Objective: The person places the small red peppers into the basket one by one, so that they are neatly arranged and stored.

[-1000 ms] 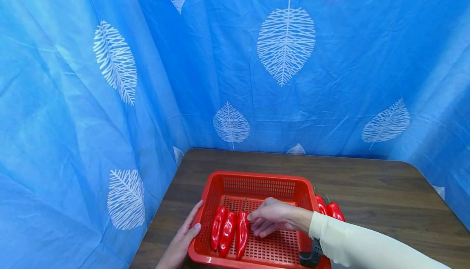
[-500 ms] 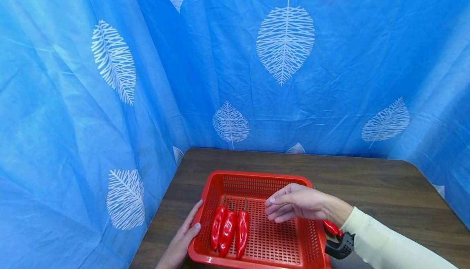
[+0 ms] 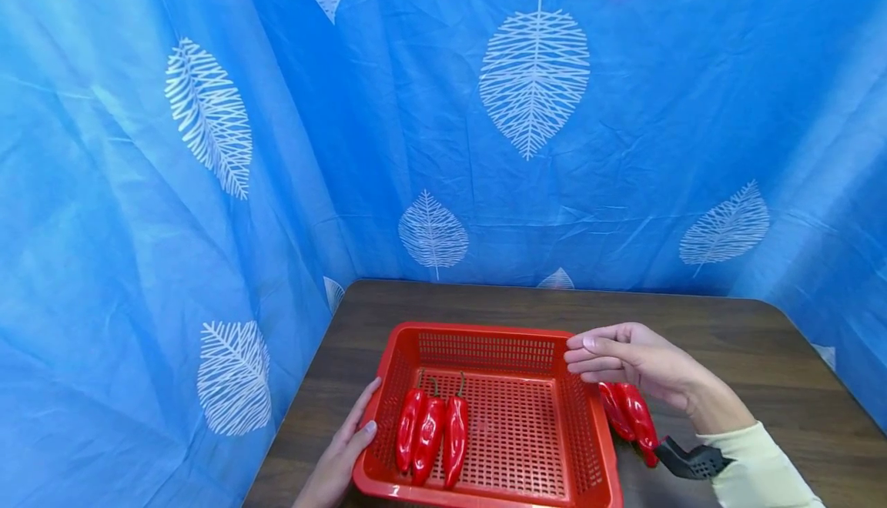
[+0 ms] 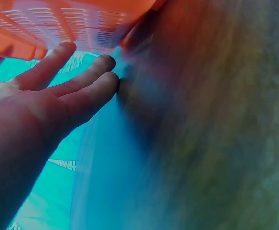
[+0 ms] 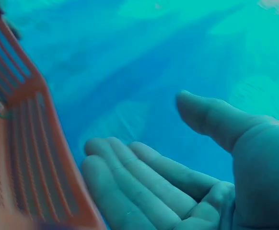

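Note:
A red plastic basket [image 3: 509, 496] with slotted walls stands on the table. Inside it, on the left, three glossy red chili peppers [image 3: 428, 440] with green stems lie side by side. My left hand [image 3: 339, 458] touches the basket's left side. In the left wrist view, that hand's fingers [image 4: 89, 96] extend fairly straight along the outer wall. Above the basket's right rim and the table beside it, my right hand [image 3: 640, 362] hovers with nothing in it. The right wrist view shows its palm bare, thumb [image 5: 211, 115] apart from the fingers.
Two more red chili peppers [image 3: 634, 416] lie on the dark wood table [image 3: 762, 385], right of the basket and partly under my right hand. A black wrist device [image 3: 693, 460] sits by the pale right sleeve [image 3: 755, 466]. Blue leaf-patterned curtains [image 3: 624, 146] surround the table.
My right hand has drawn away from the third pepper, which stays in the basket, and moved right over the basket's right rim. The left hand has stayed at the basket's left side.

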A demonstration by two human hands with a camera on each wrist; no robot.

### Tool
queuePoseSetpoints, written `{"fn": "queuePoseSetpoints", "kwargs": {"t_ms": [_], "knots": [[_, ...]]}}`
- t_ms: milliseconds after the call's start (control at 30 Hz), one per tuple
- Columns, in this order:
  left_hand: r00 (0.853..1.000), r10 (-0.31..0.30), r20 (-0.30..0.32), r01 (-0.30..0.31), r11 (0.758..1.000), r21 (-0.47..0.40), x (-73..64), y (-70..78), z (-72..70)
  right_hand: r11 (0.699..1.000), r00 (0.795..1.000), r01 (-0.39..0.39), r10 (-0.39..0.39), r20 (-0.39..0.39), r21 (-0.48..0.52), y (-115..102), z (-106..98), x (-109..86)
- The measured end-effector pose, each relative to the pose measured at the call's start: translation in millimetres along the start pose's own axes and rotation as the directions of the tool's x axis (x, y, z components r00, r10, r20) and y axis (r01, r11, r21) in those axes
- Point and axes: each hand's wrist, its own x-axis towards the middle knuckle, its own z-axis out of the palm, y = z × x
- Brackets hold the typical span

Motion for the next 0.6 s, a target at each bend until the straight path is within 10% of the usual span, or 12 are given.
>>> {"fn": "queuePoseSetpoints", "kwargs": {"t_ms": [333,600], "knots": [[0.998,-0.045,-0.035,0.045,0.999,0.013,5.0,4.3,-0.1,0.981,0.981,-0.101,0.071,-0.18,-0.163,30.5,-42.8,-30.9],[0.999,-0.036,-0.032,0.037,0.999,0.009,2.5,2.7,0.0,0.949,0.912,-0.248,0.161,-0.377,-0.194,53.2,-53.5,-47.0]]}}
